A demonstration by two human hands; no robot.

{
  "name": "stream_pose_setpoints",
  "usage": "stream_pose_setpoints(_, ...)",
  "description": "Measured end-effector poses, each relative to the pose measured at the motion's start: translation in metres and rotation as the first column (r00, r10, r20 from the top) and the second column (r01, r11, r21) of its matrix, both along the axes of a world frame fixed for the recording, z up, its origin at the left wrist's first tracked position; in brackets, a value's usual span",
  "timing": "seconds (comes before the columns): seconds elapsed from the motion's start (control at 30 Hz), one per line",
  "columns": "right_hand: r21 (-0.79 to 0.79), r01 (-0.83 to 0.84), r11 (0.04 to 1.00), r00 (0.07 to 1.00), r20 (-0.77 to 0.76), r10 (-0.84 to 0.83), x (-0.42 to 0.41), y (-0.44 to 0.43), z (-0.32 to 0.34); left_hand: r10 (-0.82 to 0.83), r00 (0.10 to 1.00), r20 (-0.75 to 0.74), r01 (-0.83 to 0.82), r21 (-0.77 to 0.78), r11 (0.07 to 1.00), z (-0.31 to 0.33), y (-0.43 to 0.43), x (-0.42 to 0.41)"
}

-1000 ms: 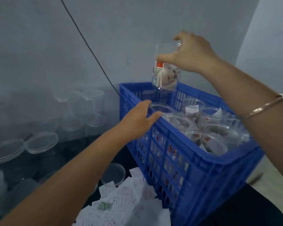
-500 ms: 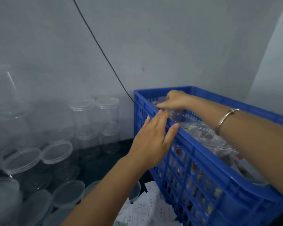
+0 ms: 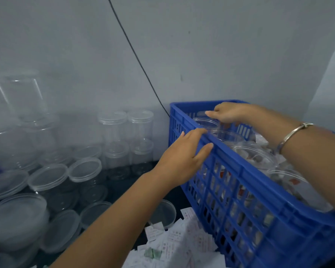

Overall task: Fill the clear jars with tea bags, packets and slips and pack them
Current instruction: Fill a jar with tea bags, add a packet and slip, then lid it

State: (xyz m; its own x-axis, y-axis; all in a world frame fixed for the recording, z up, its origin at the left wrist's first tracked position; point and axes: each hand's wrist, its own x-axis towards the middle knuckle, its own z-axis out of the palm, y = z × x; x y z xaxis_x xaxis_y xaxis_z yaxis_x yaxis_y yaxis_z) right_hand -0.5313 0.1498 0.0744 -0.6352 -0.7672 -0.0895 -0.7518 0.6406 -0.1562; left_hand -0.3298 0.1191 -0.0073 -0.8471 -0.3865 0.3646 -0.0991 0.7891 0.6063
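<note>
Right hand (image 3: 230,114) grips round clear plastic jar (image 3: 205,122) in blue plastic crate (image 3: 246,167); left hand (image 3: 182,157) flat on rim. Seat jar upright.

A crate (image 3: 246,168) stands at the right, with open jars (image 3: 255,157) inside. The right hand (image 3: 228,113) grips the corner jar (image 3: 206,123) at its far left. The left hand (image 3: 182,157) rests on the crate's left rim. Left of the crate, lidded jars (image 3: 126,144) are stacked against the wall. Paper slips (image 3: 182,246) lie in front of the crate.
</note>
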Motion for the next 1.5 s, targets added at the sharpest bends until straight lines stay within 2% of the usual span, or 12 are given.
stream_pose_setpoints(0.13, -0.061, -0.037, 0.997, 0.983, -0.181, 0.025, 0.008, -0.011, 0.02, 0.078, 0.997, -0.006, -0.079, -0.065, 0.995, -0.006, -0.022, 0.036)
stream_pose_setpoints(0.27, -0.205, -0.153, 0.967, 0.96, -0.263, 0.096, 0.048, -0.045, 0.039, 0.26, 0.966, -0.004, -0.26, -0.01, 0.966, -0.005, -0.062, 0.073)
stream_pose_setpoints(0.37, -0.242, -0.273, 0.931, 0.94, -0.275, 0.204, 0.095, -0.083, 0.038, 0.399, 0.913, -0.082, -0.382, 0.167, 0.909, 0.001, -0.095, 0.097)
stream_pose_setpoints(0.47, -0.251, -0.369, 0.895, 0.919, -0.244, 0.31, 0.136, -0.12, 0.026, 0.491, 0.863, -0.119, -0.415, 0.386, 0.824, 0.008, -0.121, 0.123)
stream_pose_setpoints(0.63, -0.254, -0.441, 0.861, 0.897, -0.15, 0.416, 0.182, -0.17, -0.003, 0.587, 0.799, -0.132, -0.45, 0.516, 0.729, 0.008, -0.155, 0.161)
stream_pose_setpoints(0.73, -0.224, -0.385, 0.895, 0.917, -0.199, 0.344, 0.192, -0.189, -0.02, 0.611, 0.784, -0.113, -0.458, 0.56, 0.691, -0.007, -0.163, 0.171)
stream_pose_setpoints(0.93, -0.171, -0.314, 0.934, 0.937, -0.213, 0.276, 0.197, -0.212, -0.042, 0.592, 0.797, -0.119, -0.441, 0.555, 0.706, -0.025, -0.167, 0.171)
stream_pose_setpoints(1.1, -0.17, -0.23, 0.958, 0.966, -0.163, 0.203, 0.19, -0.217, -0.048, 0.592, 0.796, -0.128, -0.437, 0.555, 0.708, -0.025, -0.159, 0.166)
stream_pose_setpoints(1.2, -0.268, -0.26, 0.928, 0.957, -0.201, 0.21, 0.194, -0.213, -0.049, 0.577, 0.807, -0.124, -0.44, 0.527, 0.728, -0.024, -0.151, 0.168)
stream_pose_setpoints(1.3, -0.337, -0.342, 0.877, 0.937, -0.189, 0.292, 0.212, -0.197, -0.04, 0.58, 0.803, -0.141, -0.454, 0.487, 0.746, -0.024, -0.141, 0.176)
stream_pose_setpoints(1.4, -0.291, -0.468, 0.834, 0.881, -0.078, 0.467, 0.234, -0.169, -0.024, 0.575, 0.8, -0.171, -0.448, 0.468, 0.762, -0.025, -0.126, 0.185)
stream_pose_setpoints(1.5, -0.217, -0.613, 0.759, 0.779, -0.007, 0.627, 0.255, -0.128, -0.011, 0.527, 0.817, -0.236, -0.374, 0.478, 0.795, -0.024, -0.103, 0.195)
